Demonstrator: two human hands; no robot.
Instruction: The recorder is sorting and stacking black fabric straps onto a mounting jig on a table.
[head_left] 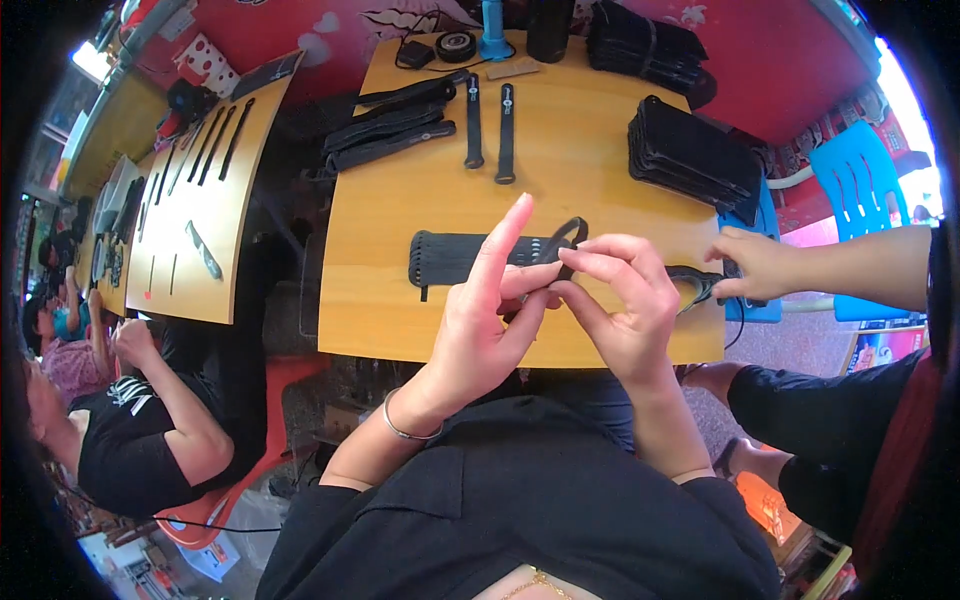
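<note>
Over the near middle of the table, my left hand (485, 315) and my right hand (632, 310) meet at a narrow black strap (574, 230), bent into a loop. My right thumb and forefinger pinch it. The left thumb and fingers close on its lower part, while the left forefinger points upward. Just behind my hands lies a flat row of black straps (450, 258) with rounded, slotted ends. Farther back, two single black straps, a left one (473, 125) and a right one (506, 140), lie lengthwise with round light marks near their far ends.
Bundled black straps (395, 125) lie at the table's far left; black stacks (690, 155) sit at the right. Another person's hand (752, 265) reaches to a dark looped item (692, 287) at the right edge. A tape roll (456, 45) and blue stand (494, 35) are at the back.
</note>
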